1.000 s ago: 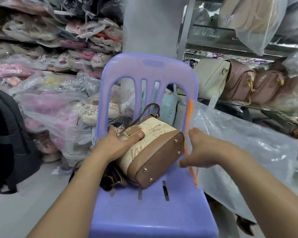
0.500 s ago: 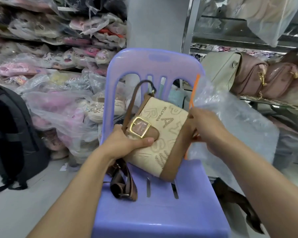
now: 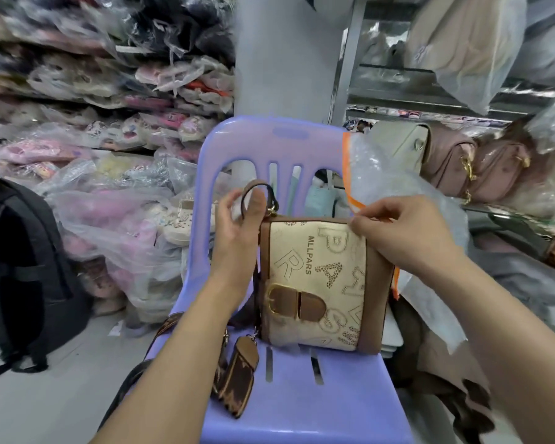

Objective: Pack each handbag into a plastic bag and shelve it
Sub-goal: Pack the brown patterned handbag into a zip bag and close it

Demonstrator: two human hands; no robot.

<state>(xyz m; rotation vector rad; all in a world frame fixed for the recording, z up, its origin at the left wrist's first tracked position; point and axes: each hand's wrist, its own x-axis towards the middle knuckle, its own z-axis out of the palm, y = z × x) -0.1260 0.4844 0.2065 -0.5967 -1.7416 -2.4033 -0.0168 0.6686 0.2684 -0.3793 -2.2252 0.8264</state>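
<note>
The handbag [image 3: 321,283] stands upright on the seat of the purple chair [image 3: 302,398], long axis vertical, buckle side toward the camera and top toward the chair back. The left hand [image 3: 241,229] has its grip curled round the handle loop at the top left, and the right hand [image 3: 404,232] seems to pinch the orange edge of the plastic bag [image 3: 385,174] at the top right corner. The strap [image 3: 237,382] trails over the seat's front left; bare seat lies in front, and 1 backpack [image 3: 23,267] sits on the floor far left.

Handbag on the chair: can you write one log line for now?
handbag upright on purple chair | left hand grips handle | right hand pinches plastic bag edge | not bagged yet
</note>
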